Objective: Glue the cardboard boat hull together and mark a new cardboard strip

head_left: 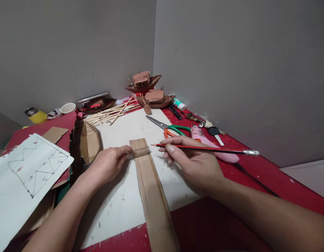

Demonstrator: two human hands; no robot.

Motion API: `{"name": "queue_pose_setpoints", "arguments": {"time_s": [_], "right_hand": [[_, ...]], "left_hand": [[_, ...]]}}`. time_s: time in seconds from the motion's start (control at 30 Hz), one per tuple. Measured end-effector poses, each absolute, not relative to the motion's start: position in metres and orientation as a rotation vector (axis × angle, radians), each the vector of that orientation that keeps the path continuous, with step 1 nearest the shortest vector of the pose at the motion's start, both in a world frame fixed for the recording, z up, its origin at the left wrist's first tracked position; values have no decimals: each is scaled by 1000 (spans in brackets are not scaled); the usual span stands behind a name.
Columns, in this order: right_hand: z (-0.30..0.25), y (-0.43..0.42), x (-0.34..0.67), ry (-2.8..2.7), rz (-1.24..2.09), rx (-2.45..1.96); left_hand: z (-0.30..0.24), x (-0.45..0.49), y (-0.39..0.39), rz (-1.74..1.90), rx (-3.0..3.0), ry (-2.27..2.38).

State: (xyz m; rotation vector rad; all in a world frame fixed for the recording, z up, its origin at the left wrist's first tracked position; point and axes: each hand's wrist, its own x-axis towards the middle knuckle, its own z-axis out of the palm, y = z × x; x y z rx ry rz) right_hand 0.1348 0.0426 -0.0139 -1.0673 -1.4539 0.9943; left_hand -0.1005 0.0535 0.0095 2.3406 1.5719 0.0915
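Observation:
A long strip of brown cardboard [151, 189] lies lengthwise on a white sheet [114, 196]. Across its far end rests a short clear ruler [141, 152], its left end pinched by my left hand [113, 162]. My right hand [190, 159] holds a red and black pencil [211, 149], its point facing left, close to the ruler's right end and apart from the strip. Just beyond the right hand are scissors [164, 125] with green and orange handles and a pink glue gun [211, 143].
Model boats [154, 98] and thin wooden sticks [106, 115] lie at the back by the grey walls. On the left are a paper with a drawn pattern [38, 168] and a cardboard hull [90, 143]. Keys [213, 130] lie right, and a yellow bottle [36, 115] stands far left.

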Motion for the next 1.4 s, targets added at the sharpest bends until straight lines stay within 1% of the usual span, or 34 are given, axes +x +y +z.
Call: {"name": "queue_pose_setpoints", "arguments": {"time_s": [0.37,0.83,1.03,1.4], "right_hand": [[-14,42,134,-1455,984,-1084],[-15,44,133,-1562,924,-1135],[-16,45,129,-1801,1002,-1166],[-36,49,120,-1750,1124,-1217]], "left_hand": [[8,-101,56,101,2396,1551],[3,-103,59,216,2430,1498],[1,-102,60,170,2468,1490],[-6,-104,61,204,2478,1485]]}}
